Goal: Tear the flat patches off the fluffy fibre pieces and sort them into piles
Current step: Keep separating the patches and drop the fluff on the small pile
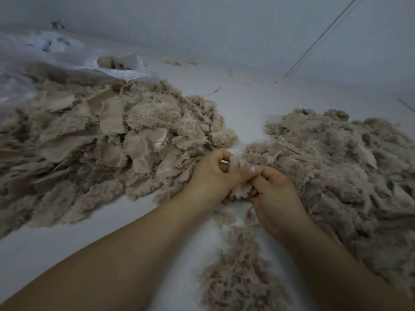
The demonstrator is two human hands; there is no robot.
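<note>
**Both hands on one fluffy piece**

While we're watching, our left hand (212, 173) and right hand (272, 191) are pinching one fluffy fibre piece (241, 188) at centre, fingers curled on it, piles lying at nine o'clock (101, 140) and three o'clock (336, 167).

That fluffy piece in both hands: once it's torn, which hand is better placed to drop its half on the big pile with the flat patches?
Probably the left hand. It grips the fibre piece right beside that pile; the right hand sits by the other heap.
</note>
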